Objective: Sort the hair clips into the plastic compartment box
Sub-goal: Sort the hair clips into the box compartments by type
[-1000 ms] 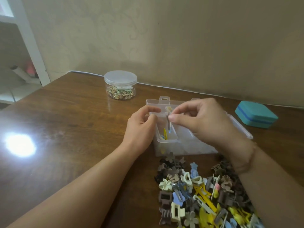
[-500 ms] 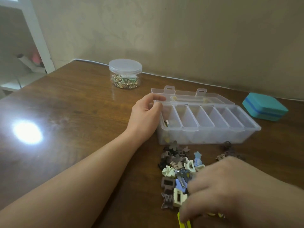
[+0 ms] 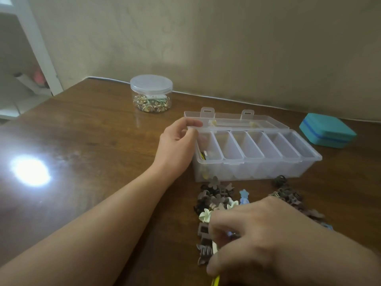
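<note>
The clear plastic compartment box [image 3: 261, 162] stands open on the brown table, its lid [image 3: 226, 118] lying flat behind it. Its leftmost compartment holds a few clips [image 3: 205, 155]; the other compartments look empty. My left hand [image 3: 177, 145] grips the box's left end, thumb over the rim. A pile of hair clips [image 3: 214, 195] in brown, cream and blue lies in front of the box. My right hand [image 3: 268, 234] is down on this pile with fingers curled, pinching a yellow hair clip [image 3: 215, 281] that pokes out beneath it. The hand hides much of the pile.
A round clear jar [image 3: 151, 93] of small trinkets stands behind the box on the left. At the right, near the wall, sits a teal case [image 3: 327, 131]. More brown clips [image 3: 288, 197] lie right of the pile. A white shelf [image 3: 31, 38] stands beyond the table's left corner.
My right hand left the box's leftmost compartment and came down onto the clip pile, where it closed on a yellow clip. My left hand stayed on the box's left end.
</note>
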The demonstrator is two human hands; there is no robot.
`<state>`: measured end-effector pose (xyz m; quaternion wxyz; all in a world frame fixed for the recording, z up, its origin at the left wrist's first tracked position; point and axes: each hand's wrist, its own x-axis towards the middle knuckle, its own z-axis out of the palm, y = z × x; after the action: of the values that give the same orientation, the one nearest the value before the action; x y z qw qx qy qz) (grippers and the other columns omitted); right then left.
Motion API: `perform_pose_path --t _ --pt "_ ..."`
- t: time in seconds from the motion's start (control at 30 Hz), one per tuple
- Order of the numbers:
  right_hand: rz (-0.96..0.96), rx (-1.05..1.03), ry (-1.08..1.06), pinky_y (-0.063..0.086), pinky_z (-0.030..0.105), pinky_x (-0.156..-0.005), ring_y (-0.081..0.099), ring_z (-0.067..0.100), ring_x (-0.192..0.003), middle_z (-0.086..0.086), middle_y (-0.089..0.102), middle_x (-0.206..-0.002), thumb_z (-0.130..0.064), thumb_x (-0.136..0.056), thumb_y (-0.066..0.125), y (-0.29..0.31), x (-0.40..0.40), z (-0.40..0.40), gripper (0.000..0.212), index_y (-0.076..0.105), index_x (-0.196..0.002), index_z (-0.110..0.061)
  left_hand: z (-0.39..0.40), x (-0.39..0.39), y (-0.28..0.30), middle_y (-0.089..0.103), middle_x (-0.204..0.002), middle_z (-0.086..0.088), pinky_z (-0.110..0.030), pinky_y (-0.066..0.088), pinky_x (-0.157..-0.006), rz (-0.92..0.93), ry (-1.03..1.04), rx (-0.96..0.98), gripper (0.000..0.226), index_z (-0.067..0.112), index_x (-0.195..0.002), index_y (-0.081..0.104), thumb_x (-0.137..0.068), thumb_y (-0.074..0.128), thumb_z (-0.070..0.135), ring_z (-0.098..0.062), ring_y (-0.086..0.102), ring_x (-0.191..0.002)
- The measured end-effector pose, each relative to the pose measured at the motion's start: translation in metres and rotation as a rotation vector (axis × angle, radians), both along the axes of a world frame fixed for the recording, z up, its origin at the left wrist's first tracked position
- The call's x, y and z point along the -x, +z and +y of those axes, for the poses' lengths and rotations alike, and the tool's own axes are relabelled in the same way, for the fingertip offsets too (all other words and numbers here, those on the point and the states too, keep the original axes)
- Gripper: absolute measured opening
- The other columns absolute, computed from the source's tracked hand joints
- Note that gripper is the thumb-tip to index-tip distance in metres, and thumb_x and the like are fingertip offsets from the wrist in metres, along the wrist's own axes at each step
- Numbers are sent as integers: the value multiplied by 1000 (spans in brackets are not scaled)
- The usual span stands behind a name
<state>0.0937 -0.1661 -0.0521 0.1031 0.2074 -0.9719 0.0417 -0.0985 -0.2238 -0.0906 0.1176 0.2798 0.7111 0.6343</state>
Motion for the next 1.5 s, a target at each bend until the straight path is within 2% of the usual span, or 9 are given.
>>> perform_pose_path --t 0.13,0.27,0.47,0.6,0.7,0.87,1.2,1.37,1.5 --pt "-65 510 -41 52 20 -66 63 3 -77 -12 66 -97 -22 -89 67 19 10 8 14 76 -100 -25 0 0 -1 72 -85 -12 -47 54 -76 2 -3 -15 28 28 -101 69 -92 47 14 -32 67 -84" --pt "177 896 -428 53 26 -52 62 17 -57 -6 72 -80 -19 -79 75 29 38 22 33 66 -106 -36 1 2 -2 71 -80 -17 -56 55 -73 5 -27 -26 28 29 -99 70 -85 47 20 -38 67 -76" --pt "229 564 -716 42 14 -61 62 -4 -72 -13 68 -73 -29 -80 73 15 75 35 10 66 -73 -28 0 3 -3 73 -79 -16 -56 55 -76 14 -29 -18 31 29 -97 69 -80 45 22 -40 67 -81" --pt "240 559 -588 40 6 -53 56 -5 -57 -16 65 -71 -32 -84 68 33 51 19 7 67 -78 -29 0 3 -2 73 -80 -12 -52 55 -74 15 -20 -18 28 26 -100 69 -85 47 17 -38 67 -80" --pt "-69 397 -519 40 10 -48 55 -1 -56 -22 64 -74 -45 -80 63 41 28 10 12 66 -82 -33 1 2 -2 73 -80 -12 -48 54 -72 10 2 -13 29 26 -101 70 -90 47 12 -37 64 -76" --pt "-348 -13 -450 47 23 -78 53 -4 -90 -26 55 -100 -65 -81 54 27 15 0 39 49 -118 -52 1 0 -1 73 -80 -5 -48 54 -75 0 4 5 30 26 -103 70 -91 47 11 -31 66 -78" --pt "-260 88 -398 36 13 -65 52 -4 -84 -26 53 -99 -48 -82 66 18 15 16 10 59 -88 -44 1 -1 0 74 -81 -5 -47 54 -77 -4 10 -1 30 27 -102 70 -91 46 11 -35 67 -87" --pt "-156 450 -342 49 16 -60 63 10 -74 -17 66 -86 -16 -77 76 28 21 28 21 66 -75 -34 1 1 -1 75 -82 -9 -55 55 -76 -2 -13 -19 29 27 -101 69 -91 46 11 -42 66 -86" --pt "105 609 -430 40 11 -49 56 13 -55 -6 70 -74 -17 -76 77 39 47 38 14 72 -79 -29 0 3 -3 75 -80 -4 -55 55 -77 -9 -29 -22 29 27 -103 68 -92 46 12 -35 69 -83"
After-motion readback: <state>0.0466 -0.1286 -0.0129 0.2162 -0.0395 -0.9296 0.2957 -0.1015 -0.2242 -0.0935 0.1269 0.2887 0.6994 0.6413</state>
